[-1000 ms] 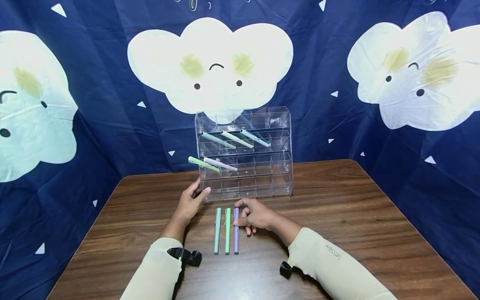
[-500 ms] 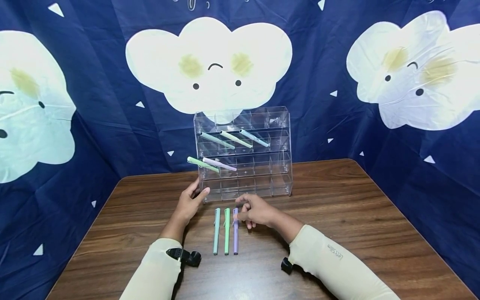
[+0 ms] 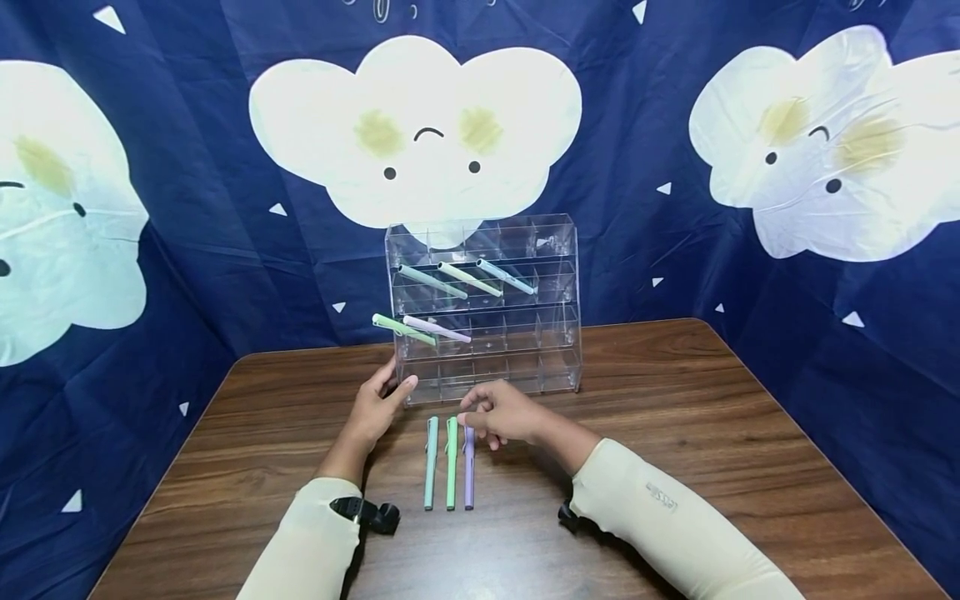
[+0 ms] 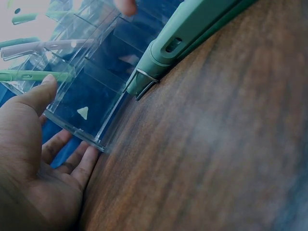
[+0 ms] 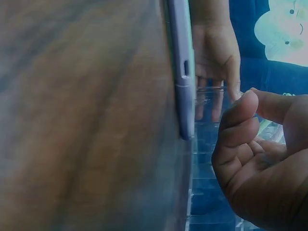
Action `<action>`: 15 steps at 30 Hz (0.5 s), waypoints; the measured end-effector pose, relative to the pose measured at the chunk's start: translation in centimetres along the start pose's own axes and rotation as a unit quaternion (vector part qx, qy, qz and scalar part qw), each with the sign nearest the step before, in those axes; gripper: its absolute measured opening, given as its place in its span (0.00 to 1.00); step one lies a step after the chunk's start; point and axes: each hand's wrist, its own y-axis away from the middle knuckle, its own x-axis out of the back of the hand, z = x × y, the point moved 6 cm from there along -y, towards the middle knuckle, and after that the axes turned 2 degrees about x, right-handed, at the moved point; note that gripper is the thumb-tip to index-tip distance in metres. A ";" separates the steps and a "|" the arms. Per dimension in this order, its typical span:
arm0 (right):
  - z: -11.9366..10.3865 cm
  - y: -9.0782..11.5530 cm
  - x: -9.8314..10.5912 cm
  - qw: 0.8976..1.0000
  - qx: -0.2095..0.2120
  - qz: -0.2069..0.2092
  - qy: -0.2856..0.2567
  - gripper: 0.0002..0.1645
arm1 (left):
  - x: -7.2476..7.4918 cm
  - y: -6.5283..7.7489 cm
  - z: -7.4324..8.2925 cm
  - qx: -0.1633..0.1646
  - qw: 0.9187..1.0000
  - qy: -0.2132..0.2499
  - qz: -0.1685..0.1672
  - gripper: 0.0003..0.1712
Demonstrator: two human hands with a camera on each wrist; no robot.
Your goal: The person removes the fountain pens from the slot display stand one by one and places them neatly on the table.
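Note:
Three pens lie side by side on the table: a teal pen, a green pen and a purple pen. My right hand hovers by the top end of the purple pen, its fingers bent and thumb tip over the pen's end. In the right wrist view the purple pen lies apart from that hand, which holds nothing. My left hand rests on the lower left corner of a clear tiered rack, thumb in front and fingers along its side, as the left wrist view shows.
Several pens stand slanted in the rack's middle tiers, among them a light green pen and a lilac pen. Behind the wooden table hangs a dark blue cloth printed with clouds.
My right hand has moved off the purple pen's upper part, forward and slightly left, to its far end. The pens on the table stay in place. My left hand remains at the rack.

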 end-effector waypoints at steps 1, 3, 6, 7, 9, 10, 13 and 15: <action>-0.3 -0.1 0.1 1.000 0.006 0.001 0.003 0.22 | 0.0 0.0 0.1 -0.001 1.000 -0.002 -0.002 0.44; -1.0 -0.2 0.2 1.000 0.021 0.009 0.006 0.22 | 0.0 -0.1 0.1 -0.002 1.000 -0.003 -0.004 0.44; -2.1 -0.4 0.6 0.999 0.048 0.025 0.006 0.20 | -0.1 -0.1 0.2 -0.003 1.000 -0.001 -0.003 0.44; -2.4 -0.4 0.6 0.998 0.056 0.031 0.005 0.18 | -0.1 -0.1 0.3 -0.003 1.000 0.000 -0.002 0.44; -3.0 -0.6 0.8 0.996 0.074 0.042 0.008 0.16 | -0.2 -0.2 0.3 -0.005 1.000 -0.002 0.000 0.44; -3.3 -0.6 0.8 0.996 0.080 0.046 0.008 0.14 | -0.2 -0.1 0.3 -0.005 1.000 -0.003 0.000 0.44; -3.9 -0.8 0.9 0.994 0.097 0.057 0.015 0.11 | -0.2 -0.1 0.2 -0.002 1.000 -0.001 0.002 0.44; -4.5 -1.0 0.9 0.992 0.110 0.065 0.021 0.11 | -0.1 -0.1 0.2 -0.001 1.000 0.001 0.002 0.44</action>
